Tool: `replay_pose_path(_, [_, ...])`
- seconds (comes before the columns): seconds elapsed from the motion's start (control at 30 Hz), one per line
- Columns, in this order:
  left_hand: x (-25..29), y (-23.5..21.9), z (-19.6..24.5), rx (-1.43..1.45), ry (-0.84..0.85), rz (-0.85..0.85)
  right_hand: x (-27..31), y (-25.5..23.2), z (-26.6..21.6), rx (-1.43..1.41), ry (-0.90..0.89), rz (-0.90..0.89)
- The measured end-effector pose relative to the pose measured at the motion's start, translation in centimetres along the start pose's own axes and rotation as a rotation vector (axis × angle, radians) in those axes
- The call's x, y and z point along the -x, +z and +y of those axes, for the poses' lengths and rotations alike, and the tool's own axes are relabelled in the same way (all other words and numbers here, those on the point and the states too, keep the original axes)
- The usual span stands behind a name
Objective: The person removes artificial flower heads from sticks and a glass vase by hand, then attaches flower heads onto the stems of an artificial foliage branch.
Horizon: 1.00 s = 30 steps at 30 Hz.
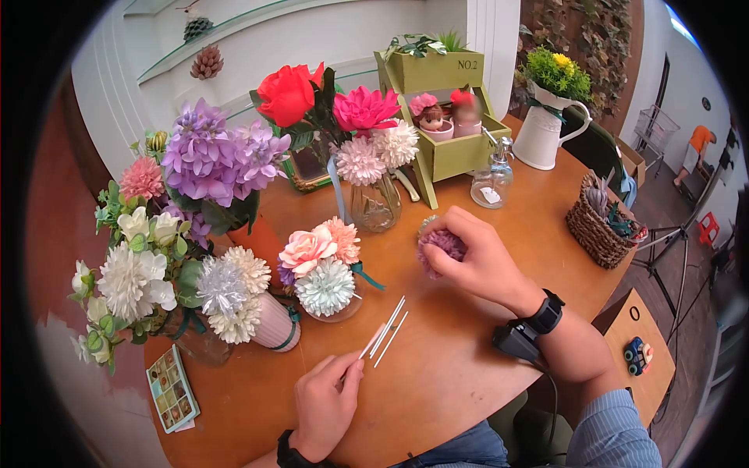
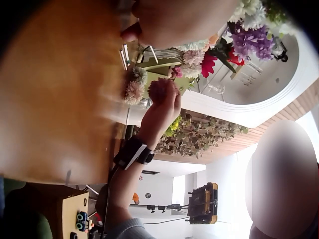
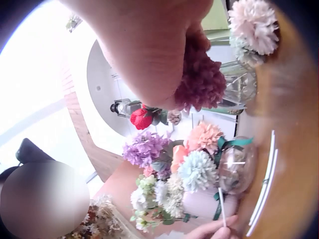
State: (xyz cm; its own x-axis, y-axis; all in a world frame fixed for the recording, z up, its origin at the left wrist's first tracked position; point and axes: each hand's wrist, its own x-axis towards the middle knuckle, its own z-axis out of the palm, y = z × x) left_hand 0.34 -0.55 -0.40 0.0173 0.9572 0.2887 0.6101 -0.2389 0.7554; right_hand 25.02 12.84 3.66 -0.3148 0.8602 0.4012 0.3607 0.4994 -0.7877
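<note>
My right hand [image 1: 476, 261] grips a mauve pompom flower head [image 3: 202, 79] above the middle of the table. A pale pink flower head [image 3: 253, 27] and a pale green one [image 2: 139, 74] lie just beyond it, mostly covered by that hand in the head view. Low over the table's near side, my left hand [image 1: 328, 398] pinches a thin white stick [image 3: 222, 206] between thumb and finger. More white sticks [image 1: 390, 343] lie on the wood just past its fingertips. A round glass vase [image 1: 341, 310] with peach and pale blue flowers stands beyond the left hand.
Vases of flowers crowd the left side, with a ribbed pink vase [image 1: 277, 324] nearest. A sectioned box [image 1: 173, 390] lies at the left edge. Farther back are a glass bottle [image 1: 491, 183], a green planter stand [image 1: 460, 161] and a white pitcher [image 1: 538, 132]; a wicker basket [image 1: 597, 234] sits right.
</note>
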Motion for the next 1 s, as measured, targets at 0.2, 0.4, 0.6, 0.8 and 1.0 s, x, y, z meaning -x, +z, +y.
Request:
replay_pose_path(0.2, [-0.8, 0.5, -0.9, 0.030, -0.026, 0.057, 0.4, 0.8, 2.5, 0.705, -0.259, -0.035])
replay_pose_path(0.4, [-1.1, 0.5, -1.6, 0.022, 0.081, 0.015, 0.2, 1.4, 3.0, 0.620, -0.231, -0.031])
replay_pose_path(0.6, [-1.0, 0.7, -1.8, 0.031, 0.059, 0.045, -0.5, 3.8, -4.3, 0.573, -0.548, -0.091])
replay_pose_path(0.8, [-1.1, 0.7, -2.0, 0.029, 0.072, 0.067, -2.8, 10.9, -6.1, 0.768, -0.605, 0.058])
replay_pose_path(1.0, [-0.9, 0.6, -1.9, 0.076, 0.068, 0.070, -5.2, 10.4, -5.0, 0.664, -0.716, 0.211])
